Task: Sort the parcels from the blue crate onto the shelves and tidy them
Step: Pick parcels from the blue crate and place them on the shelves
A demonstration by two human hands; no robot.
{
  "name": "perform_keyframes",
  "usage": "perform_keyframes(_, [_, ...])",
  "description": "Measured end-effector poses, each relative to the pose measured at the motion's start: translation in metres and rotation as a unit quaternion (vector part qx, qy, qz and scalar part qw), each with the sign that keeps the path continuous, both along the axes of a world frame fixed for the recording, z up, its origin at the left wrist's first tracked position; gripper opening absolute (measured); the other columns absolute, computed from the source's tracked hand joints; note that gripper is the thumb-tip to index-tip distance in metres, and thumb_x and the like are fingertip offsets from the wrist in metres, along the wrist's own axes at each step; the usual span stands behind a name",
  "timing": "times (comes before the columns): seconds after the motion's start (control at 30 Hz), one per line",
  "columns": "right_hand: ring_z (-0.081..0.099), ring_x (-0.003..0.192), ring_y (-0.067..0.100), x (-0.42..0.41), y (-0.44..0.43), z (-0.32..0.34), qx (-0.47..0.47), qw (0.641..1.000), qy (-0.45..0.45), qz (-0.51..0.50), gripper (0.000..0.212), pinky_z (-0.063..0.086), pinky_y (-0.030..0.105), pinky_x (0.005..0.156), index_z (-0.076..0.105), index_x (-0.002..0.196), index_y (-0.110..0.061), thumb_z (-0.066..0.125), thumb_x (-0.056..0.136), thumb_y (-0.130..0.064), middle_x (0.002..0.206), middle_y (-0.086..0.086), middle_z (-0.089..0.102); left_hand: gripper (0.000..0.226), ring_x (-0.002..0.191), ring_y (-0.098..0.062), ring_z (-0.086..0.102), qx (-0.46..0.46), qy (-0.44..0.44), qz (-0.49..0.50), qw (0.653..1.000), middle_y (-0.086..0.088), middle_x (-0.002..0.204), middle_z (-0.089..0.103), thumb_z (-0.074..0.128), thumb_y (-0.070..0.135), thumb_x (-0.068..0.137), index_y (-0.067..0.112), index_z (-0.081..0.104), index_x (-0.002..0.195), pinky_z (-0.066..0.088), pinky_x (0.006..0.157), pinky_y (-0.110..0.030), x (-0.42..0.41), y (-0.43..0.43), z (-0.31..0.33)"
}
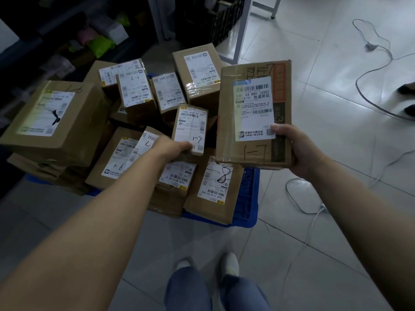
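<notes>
Left hand (pixel 173 145): near the centre of the frame, fingers curled around the lower end of a small parcel (pixel 190 129); the parcel stands upright with its label facing the camera, "1-7" handwritten near the label's bottom.
Right hand (pixel 298 149): right of centre, clasping the lower right corner of a large flat parcel (pixel 253 113), thumb pressed on the white label, the other fingers hidden beneath the box.
Large flat parcel: brown cardboard, raised above the crate's right end, tilted toward the camera; an orange-and-dark printed strip runs down its right edge, and "1-7" is written below the label.
Blue crate (pixel 246 198): on the floor at centre frame, only its right side and lower edge visible; the rest is buried under parcels.
Parcel pile (pixel 139 93): many brown labelled boxes heaped in and over the crate, spreading to the left of the frame; several bear handwritten marks such as "1-7", "1-8" and "1-9".
Biggest box (pixel 56 117): left of frame, lying atop the pile, label up.
Shelves (pixel 67 37): upper left, dark, with green and pink soft packets dimly visible.
Floor (pixel 336 221): pale tiles; white cables (pixel 310 209) trail across the right side.
Person: blue trousers and light shoes at the bottom centre.
</notes>
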State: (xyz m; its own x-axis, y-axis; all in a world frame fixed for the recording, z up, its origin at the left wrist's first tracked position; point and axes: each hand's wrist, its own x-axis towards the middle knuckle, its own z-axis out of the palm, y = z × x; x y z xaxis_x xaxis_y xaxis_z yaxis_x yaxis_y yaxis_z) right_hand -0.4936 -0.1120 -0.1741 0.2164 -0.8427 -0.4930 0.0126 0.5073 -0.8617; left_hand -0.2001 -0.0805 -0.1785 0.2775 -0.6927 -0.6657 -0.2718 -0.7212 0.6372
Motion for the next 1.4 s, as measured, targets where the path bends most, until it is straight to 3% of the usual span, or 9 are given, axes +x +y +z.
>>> perform_keyframes(0.13, [0.066,0.108,0.034,-0.002,0.003,-0.004,-0.001,1.0,0.003,-0.006,0.088,0.052,0.053,0.093,0.046,0.137,-0.017,0.076,0.06,-0.046,0.121,0.013,0.067,0.028,0.079,-0.022,0.069,0.005,0.058,0.041,0.997,-0.009,0.096,0.069,0.071,0.02,0.08,0.008,0.06,0.104,0.058,0.071,-0.036,-0.005,0.0,-0.004])
perform_keyframes(0.3, [0.067,0.107,0.033,-0.004,0.01,-0.002,-0.007,1.0,-0.009,-0.005,0.087,0.056,0.044,0.082,0.046,0.137,-0.015,0.075,0.06,-0.045,0.12,0.014,0.067,0.034,0.086,-0.022,0.064,0.007,0.139,0.089,0.986,-0.012,0.099,0.063,0.068,0.021,0.084,0.006,0.052,0.111,0.059,0.058,-0.032,-0.011,0.001,0.0])
perform_keyframes(0.63, [0.067,0.107,0.034,0.004,0.03,0.049,-0.013,0.999,-0.031,-0.004,0.083,0.059,0.039,0.072,0.045,0.137,-0.014,0.075,0.064,-0.04,0.122,0.016,0.066,0.042,0.097,-0.02,0.063,-0.072,0.117,0.086,0.987,-0.011,0.11,0.064,0.064,0.026,0.086,0.004,0.052,0.12,0.053,0.087,-0.037,-0.009,0.023,0.064])
perform_keyframes(0.83, [0.067,0.107,0.034,0.019,0.032,0.115,-0.048,0.998,-0.031,0.005,0.08,0.058,0.039,0.073,0.042,0.138,-0.015,0.075,0.068,-0.038,0.123,0.015,0.065,0.026,0.093,-0.019,0.065,-0.14,0.109,0.101,0.979,-0.007,0.104,0.067,0.062,0.024,0.089,0.011,0.055,0.109,0.052,0.084,-0.036,0.012,0.043,0.141])
perform_keyframes(0.93, [0.067,0.106,0.033,0.032,0.032,0.151,-0.079,0.996,-0.037,0.02,0.079,0.058,0.039,0.074,0.041,0.138,-0.015,0.075,0.07,-0.037,0.122,0.015,0.066,0.028,0.079,-0.018,0.068,-0.172,0.124,0.128,0.969,-0.009,0.098,0.068,0.065,0.024,0.087,0.009,0.054,0.108,0.054,0.063,-0.03,0.027,0.048,0.179])
perform_keyframes(1.0, [0.067,0.107,0.034,0.041,0.03,0.172,-0.095,0.994,-0.056,0.029,0.076,0.058,0.042,0.076,0.04,0.139,-0.014,0.074,0.073,-0.034,0.122,0.016,0.065,0.036,0.077,-0.019,0.067,-0.196,0.111,0.133,0.965,-0.009,0.097,0.067,0.066,0.026,0.085,0.006,0.053,0.111,0.053,0.058,-0.029,0.037,0.054,0.201])
perform_keyframes(1.13, [0.065,0.11,0.037,0.067,0.027,0.212,-0.129,0.988,-0.076,0.048,0.091,0.056,0.047,0.082,0.037,0.141,-0.014,0.082,0.066,-0.037,0.127,0.018,0.062,0.015,0.08,-0.021,0.065,-0.238,0.103,0.121,0.958,-0.008,0.091,0.066,0.064,0.023,0.088,0.012,0.056,0.094,0.055,0.067,-0.033,0.058,0.064,0.241])
perform_keyframes(1.23, [0.064,0.111,0.036,0.09,0.025,0.238,-0.155,0.982,-0.088,0.058,0.094,0.055,0.047,0.085,0.037,0.142,-0.013,0.084,0.064,-0.038,0.127,0.018,0.062,0.045,0.085,-0.017,0.066,-0.266,0.089,0.115,0.953,-0.011,0.106,0.065,0.066,0.029,0.085,0.006,0.049,0.12,0.053,0.059,-0.026,0.08,0.07,0.268])
perform_keyframes(1.4, [0.067,0.106,0.033,0.131,0.027,0.272,-0.176,0.975,-0.114,0.069,0.079,0.057,0.045,0.082,0.037,0.14,-0.016,0.075,0.073,-0.031,0.123,0.016,0.065,0.052,0.096,-0.02,0.065,-0.3,0.055,0.096,0.948,-0.008,0.111,0.065,0.068,0.036,0.083,0.008,0.049,0.121,0.053,0.084,-0.037,0.116,0.088,0.303])
